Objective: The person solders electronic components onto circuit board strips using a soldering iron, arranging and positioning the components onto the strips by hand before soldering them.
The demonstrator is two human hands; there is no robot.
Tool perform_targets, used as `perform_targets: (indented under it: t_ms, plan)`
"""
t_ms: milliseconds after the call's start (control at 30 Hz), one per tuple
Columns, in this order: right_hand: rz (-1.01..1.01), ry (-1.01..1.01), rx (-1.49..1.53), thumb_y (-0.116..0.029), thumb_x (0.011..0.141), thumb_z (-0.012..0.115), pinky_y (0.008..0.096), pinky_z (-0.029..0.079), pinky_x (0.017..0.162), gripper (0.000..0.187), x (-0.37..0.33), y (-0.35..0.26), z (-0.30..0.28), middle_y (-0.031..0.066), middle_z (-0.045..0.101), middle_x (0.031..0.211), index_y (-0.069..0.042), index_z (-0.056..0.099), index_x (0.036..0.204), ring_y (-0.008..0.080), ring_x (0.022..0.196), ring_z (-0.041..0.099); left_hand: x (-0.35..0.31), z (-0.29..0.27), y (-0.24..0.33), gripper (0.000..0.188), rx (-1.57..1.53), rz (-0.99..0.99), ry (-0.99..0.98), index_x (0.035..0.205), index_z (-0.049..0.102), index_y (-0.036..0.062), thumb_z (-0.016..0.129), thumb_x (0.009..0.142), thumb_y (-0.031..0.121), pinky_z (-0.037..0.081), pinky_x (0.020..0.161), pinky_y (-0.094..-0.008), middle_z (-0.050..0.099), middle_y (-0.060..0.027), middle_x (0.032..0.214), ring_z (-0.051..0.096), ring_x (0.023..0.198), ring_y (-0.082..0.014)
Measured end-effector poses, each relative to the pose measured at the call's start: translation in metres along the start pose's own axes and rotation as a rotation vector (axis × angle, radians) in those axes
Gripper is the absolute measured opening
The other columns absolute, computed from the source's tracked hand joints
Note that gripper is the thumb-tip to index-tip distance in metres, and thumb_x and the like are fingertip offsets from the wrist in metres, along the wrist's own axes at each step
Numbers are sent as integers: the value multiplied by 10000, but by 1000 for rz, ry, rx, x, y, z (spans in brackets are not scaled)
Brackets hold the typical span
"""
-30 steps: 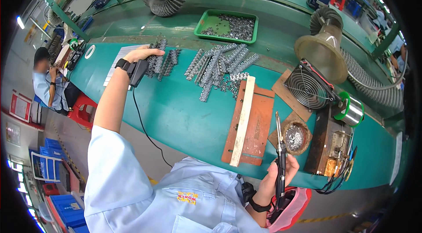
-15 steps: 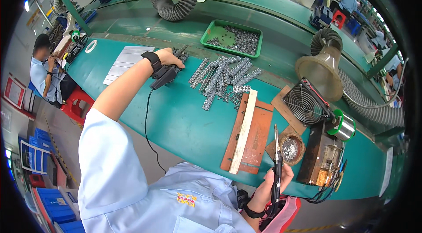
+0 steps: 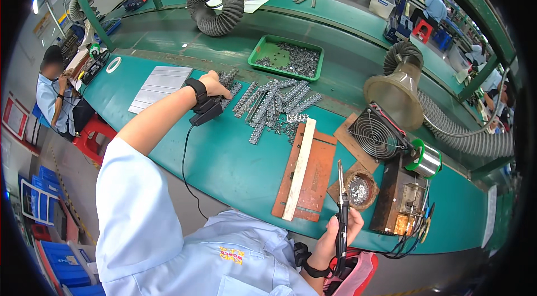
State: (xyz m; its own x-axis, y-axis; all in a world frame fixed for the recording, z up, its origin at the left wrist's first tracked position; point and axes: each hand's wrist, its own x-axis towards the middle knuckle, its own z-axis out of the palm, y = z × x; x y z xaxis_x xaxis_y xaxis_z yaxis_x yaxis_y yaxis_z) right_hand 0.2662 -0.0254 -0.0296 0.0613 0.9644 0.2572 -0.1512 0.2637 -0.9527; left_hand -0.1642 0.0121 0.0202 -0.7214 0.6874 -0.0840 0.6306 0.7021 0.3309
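Observation:
My left hand (image 3: 212,84) reaches far out over the bench, its fingers curled on grey metallic component strips (image 3: 228,77). Part of what it grips lies hidden under the fingers. A black box with a cable (image 3: 206,112) sits at that wrist. Right of the hand is a loose pile of similar strips (image 3: 271,103), with small loose parts among them. My right hand (image 3: 334,235), near the front edge, is closed round a soldering iron (image 3: 342,218). The iron points up and away, its tip beside a round brown dish (image 3: 359,188) with silvery bits in it.
A brown wooden board with a pale bar (image 3: 300,170) lies mid-bench. Beyond stand a green tray of small parts (image 3: 253,62), a fan (image 3: 376,133), a fume funnel (image 3: 395,97), a solder spool (image 3: 426,160) and a metal-topped box (image 3: 400,195). Grey plates (image 3: 159,89) lie left. Co-workers sit nearby.
The whole view has shifted slightly. A strip now shows more plainly beside my left hand, which stays at the same part of the bench. My right hand keeps holding the soldering iron by the dish.

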Motion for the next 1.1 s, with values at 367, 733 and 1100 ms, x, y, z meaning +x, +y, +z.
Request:
perform_targets:
  t_ms: [367,733,1100]
  plan:
    - [12,-11,18,-150,742,608,173,301,515,392,-2,-2,1,29,440,848,-19,415,1058,66,613,374,38,5,-53,531,-473,20,-217,818,586,-119,768,530,289,467,618,-301,616,-148,743,593,675,-208]
    - [-168,35,-236,-138,750,600,251,374,651,345,-13,-3,3,81,442,894,-36,431,1033,146,748,445,123,-87,-15,547,-552,86,-131,884,578,-112,779,527,251,469,605,-299,616,-144,806,590,659,-199]
    - [-693,-45,-803,-48,665,700,388,419,649,332,-3,6,3,148,534,789,15,543,951,298,694,510,278,-27,58,711,-140,157,-85,979,513,-121,797,474,292,459,733,-321,581,-189,963,577,842,-282]
